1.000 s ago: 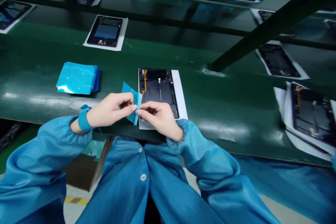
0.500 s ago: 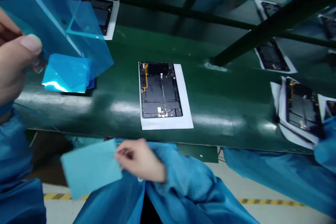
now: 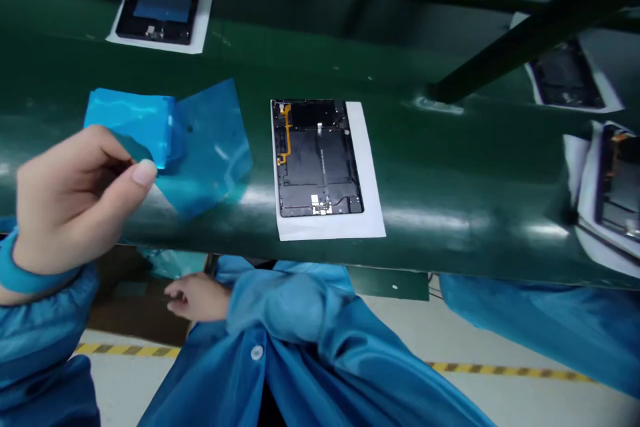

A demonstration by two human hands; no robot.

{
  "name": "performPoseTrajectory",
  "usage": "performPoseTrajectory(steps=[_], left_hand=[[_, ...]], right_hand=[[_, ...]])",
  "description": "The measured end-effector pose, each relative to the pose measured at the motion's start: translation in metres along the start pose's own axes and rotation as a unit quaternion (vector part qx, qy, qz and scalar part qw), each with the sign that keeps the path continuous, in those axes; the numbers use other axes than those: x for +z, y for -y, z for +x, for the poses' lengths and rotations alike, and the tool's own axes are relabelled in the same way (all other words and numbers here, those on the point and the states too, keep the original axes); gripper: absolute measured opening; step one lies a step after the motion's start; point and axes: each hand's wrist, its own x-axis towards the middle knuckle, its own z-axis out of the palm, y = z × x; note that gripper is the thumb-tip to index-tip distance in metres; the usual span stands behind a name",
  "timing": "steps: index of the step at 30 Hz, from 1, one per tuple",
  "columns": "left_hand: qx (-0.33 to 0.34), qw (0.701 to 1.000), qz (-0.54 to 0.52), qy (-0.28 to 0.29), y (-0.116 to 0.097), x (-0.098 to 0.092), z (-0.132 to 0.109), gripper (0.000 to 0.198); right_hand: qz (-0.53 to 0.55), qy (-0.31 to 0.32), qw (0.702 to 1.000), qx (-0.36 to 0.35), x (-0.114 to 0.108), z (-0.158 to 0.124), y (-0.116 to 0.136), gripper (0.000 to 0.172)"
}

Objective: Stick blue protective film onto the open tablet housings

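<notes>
Pinched at one corner between the thumb and fingertips of the left hand (image 3: 75, 203), a sheet of blue film (image 3: 213, 147) hangs just above the green belt (image 3: 450, 167), to the left of an open tablet housing (image 3: 317, 157) that lies on a white sheet (image 3: 373, 223). The film looks feather-light, limp and clingy, apt to crease or fold onto itself, so a corner or edge appears the safest place to take it. Its long axis runs roughly sideways, from the pinch toward the housing, with the free edge nearest the housing. A stack of blue films (image 3: 127, 120) sits farther left of the housing, partly behind the held sheet. The right hand (image 3: 197, 297) is below the belt's near edge, left of the housing, fingers loosely curled; whether it holds anything cannot be told.
</notes>
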Motion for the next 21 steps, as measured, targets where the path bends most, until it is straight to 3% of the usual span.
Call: performPoseTrajectory(steps=[2, 3, 5, 7, 9, 12, 21], left_hand=[[0.066, 0.995, -0.006, 0.077, -0.005, 0.01, -0.015, 0.021], [0.086, 0.992, -0.017, 0.091, -0.009, 0.019, -0.023, 0.018], [0.075, 0.993, -0.057, 0.072, -0.021, 0.043, -0.039, 0.015], [0.03, 0.992, -0.114, 0.046, -0.036, 0.07, -0.054, 0.01], [-0.013, 0.985, -0.171, 0.019, -0.05, 0.094, -0.065, 0.011], [-0.049, 0.976, -0.213, -0.017, -0.066, 0.118, -0.072, 0.017], [-0.061, 0.986, -0.15, 0.031, -0.095, 0.138, -0.068, 0.018]], right_hand=[[0.118, 0.087, 0.986, -0.078, -0.058, -0.005, 0.002, 0.013], [0.12, 0.08, 0.987, -0.067, -0.088, -0.003, 0.0, 0.009], [0.063, -0.017, 0.994, -0.092, -0.141, 0.008, -0.008, 0.009], [-0.051, -0.089, 0.991, -0.088, -0.176, 0.023, -0.021, 0.013], [-0.142, -0.124, 0.979, -0.081, -0.191, 0.036, -0.032, 0.013], [-0.211, -0.155, 0.961, -0.09, -0.197, 0.043, -0.042, 0.01], [-0.237, -0.195, 0.943, -0.133, -0.235, 0.041, -0.065, 0.02]])
